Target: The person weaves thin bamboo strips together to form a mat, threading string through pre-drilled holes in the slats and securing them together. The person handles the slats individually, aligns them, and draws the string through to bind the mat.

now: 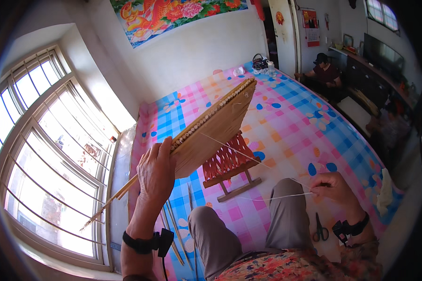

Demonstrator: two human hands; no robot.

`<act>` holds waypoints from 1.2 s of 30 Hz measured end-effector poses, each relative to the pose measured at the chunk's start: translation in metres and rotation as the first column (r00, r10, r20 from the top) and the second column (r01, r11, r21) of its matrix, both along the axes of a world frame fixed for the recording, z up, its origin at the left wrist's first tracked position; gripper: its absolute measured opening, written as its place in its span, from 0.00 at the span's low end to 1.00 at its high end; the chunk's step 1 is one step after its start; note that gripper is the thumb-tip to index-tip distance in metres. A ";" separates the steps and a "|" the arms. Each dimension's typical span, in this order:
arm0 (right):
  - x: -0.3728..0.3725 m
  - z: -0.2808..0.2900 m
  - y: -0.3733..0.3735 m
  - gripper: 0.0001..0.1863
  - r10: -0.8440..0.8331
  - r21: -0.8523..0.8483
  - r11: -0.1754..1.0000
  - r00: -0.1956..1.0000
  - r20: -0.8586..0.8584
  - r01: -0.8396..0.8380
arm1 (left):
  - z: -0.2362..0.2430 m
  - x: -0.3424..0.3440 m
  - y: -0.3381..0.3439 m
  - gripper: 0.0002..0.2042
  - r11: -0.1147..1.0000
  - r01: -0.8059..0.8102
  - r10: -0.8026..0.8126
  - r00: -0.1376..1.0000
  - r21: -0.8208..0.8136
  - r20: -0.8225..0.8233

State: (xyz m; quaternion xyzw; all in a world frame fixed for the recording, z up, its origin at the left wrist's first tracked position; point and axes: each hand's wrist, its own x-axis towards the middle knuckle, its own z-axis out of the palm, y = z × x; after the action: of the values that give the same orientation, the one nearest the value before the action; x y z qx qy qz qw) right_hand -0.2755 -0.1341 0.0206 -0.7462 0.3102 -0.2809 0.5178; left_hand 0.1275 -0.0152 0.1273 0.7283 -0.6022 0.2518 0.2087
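My left hand (155,169) is closed round the lower left end of a flat panel of pale plant stalks (211,129), raised and tilted. Its cut stalk ends make a row of round tips along the upper edge. From its face a white thread (239,151) runs down to the right. My right hand (332,186), above my knee, is closed in a pinch on this thread, and a second strand sags back left from the fingers. Beneath the panel stands a small stool (232,175) with red woven straps and wooden feet, partly hidden.
I sit on a bed with a checked cloth (286,117). Black scissors (320,228) lie by my right leg, loose stalks (173,229) by my left. A barred window (56,154) is at left. Two people (326,75) sit at the right. A jar (271,69) stands at the far edge.
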 end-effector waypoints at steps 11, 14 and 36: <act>-0.098 -0.048 -0.040 0.10 -0.289 -0.038 0.947 0.899 0.328 0.318 | 0.023 0.017 -0.031 0.17 0.998 -0.053 0.054 0.998 0.031 -0.035; -0.116 -0.049 -0.031 0.11 -0.295 0.174 0.953 0.894 0.338 0.249 | 0.025 0.020 -0.037 0.15 0.998 -0.032 0.032 0.999 0.057 -0.007; 0.033 -0.004 0.077 0.07 0.673 -0.052 0.740 0.740 0.016 -0.671 | -0.091 -0.076 0.068 0.21 0.986 0.154 -0.163 0.963 0.059 0.215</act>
State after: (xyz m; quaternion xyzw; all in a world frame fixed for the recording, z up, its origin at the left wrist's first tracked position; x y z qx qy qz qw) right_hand -0.2421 -0.0568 0.0165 -0.8139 0.0056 -0.0948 0.5732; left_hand 0.0519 0.0531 0.0365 0.6496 -0.6830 0.3007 0.1454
